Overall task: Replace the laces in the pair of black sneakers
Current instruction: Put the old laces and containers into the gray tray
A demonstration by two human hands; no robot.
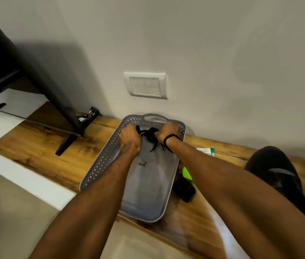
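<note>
– Arms (95, 193) reach the far end of the grey basket (99, 161); left grip (129, 139) and right grip (167, 132) each clutch the black laces (148, 134), bundle stretched sideways between them.
– yep, sneaker (276, 171) sits off right, nearer right grip.

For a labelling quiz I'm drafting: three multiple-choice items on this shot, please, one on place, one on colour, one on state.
1. Where are the black laces? A) on the floor B) above the far end of the basket C) in a drawer
2. What colour is the basket? A) grey B) red C) yellow
3. What are the hands doing? A) hanging idle B) both gripping the laces C) clapping
Answers: B, they hang between left hand and right hand over its far end; A, its latticed wall is grey; B, both hands' fingers curl round them.
</note>
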